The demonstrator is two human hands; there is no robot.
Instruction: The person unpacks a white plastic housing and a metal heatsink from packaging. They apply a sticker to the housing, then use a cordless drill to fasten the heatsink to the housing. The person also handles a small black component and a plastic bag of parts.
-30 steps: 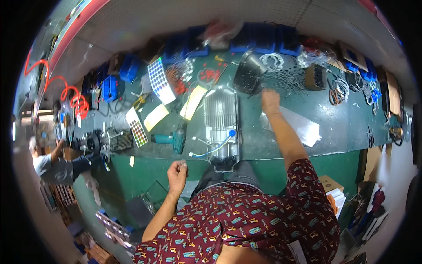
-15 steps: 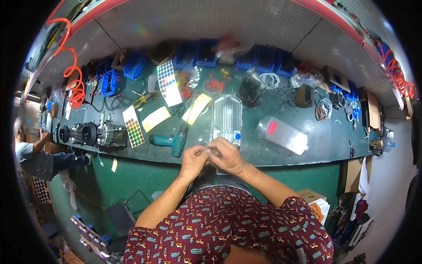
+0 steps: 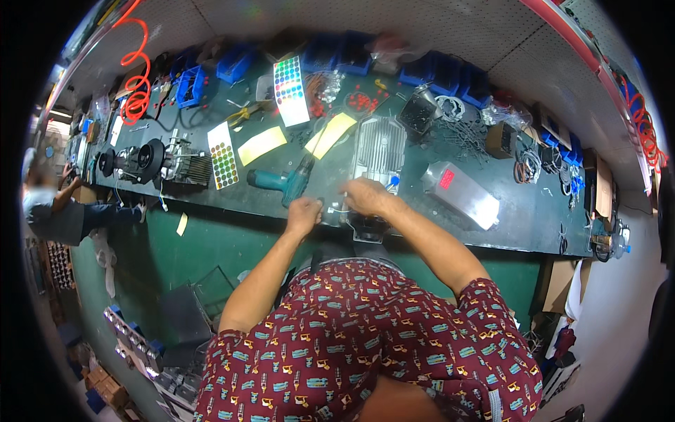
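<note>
The left hand (image 3: 304,211) sits curled at the near edge of the desk (image 3: 211,204), its fingers (image 3: 313,204) drawn in toward the palm; whether they pinch anything cannot be told, as whatever lies under them is too small to see. The right hand (image 3: 365,197) rests just beside it, palm down, fingers folded loosely over the near end of the ribbed grey metal housing (image 3: 380,151). A thin white wire (image 3: 336,209) shows in the narrow gap between the two hands. The hands are near each other but apart.

The housing lies lengthwise, running away from the person, its near end at the desk's front edge under the right hand. Just left of it lies a teal power drill (image 3: 281,183), close to the left hand. To the right, a silver box with a red label (image 3: 460,193) lies tilted, well apart from the hands, with bare green desk between.

Farther back the desk is crowded: yellow cards (image 3: 261,145), sheets of coloured dots (image 3: 223,155), blue bins (image 3: 235,65) along the wall, and loose wires (image 3: 467,133). At the far left stand dark motor-like parts (image 3: 151,158), and another person (image 3: 56,211) works at the desk's end. Open room is mostly the strip along the front edge, left of the drill.
</note>
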